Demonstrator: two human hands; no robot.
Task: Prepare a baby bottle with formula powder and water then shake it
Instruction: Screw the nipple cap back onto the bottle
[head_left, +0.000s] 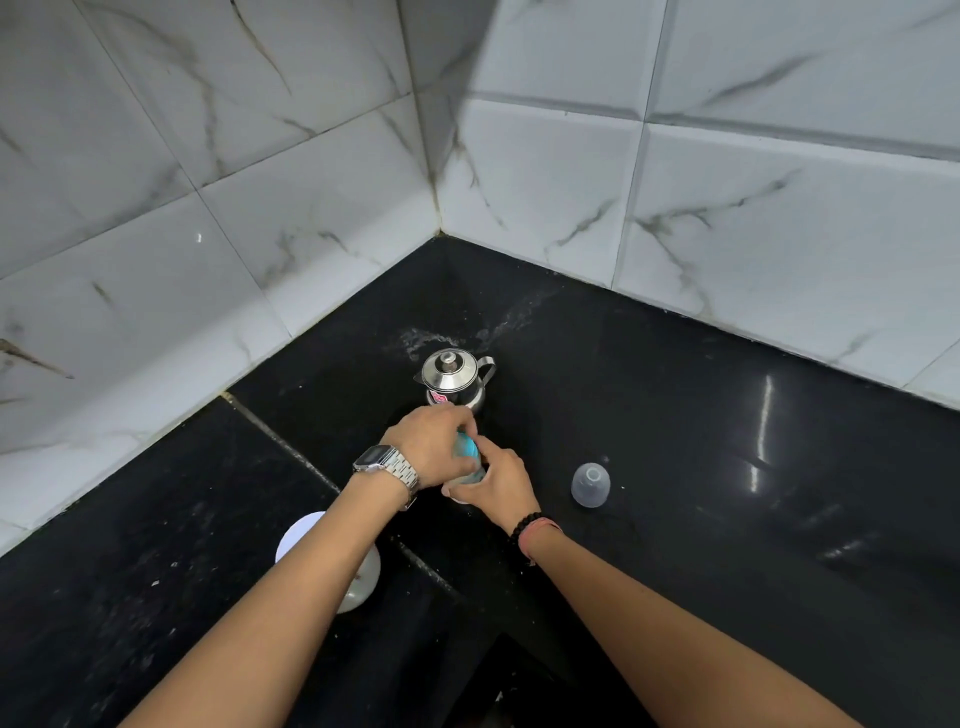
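Observation:
A baby bottle (464, 453) with a blue collar stands on the black counter (701, 441), mostly hidden by both hands. My left hand (431, 441) curls over its top at the blue collar. My right hand (496, 483) grips the clear body lower down. The bottle's clear dome cap (590, 483) lies apart on the counter to the right. A small steel kettle (453, 378) with a lid stands just behind the hands. A white round container (332, 558) sits under my left forearm, partly hidden.
White marble-look tiled walls (260, 208) meet in a corner behind the kettle. A pale spill or powder smear (467, 332) marks the counter near the corner. The counter's front edge drops away at the bottom centre.

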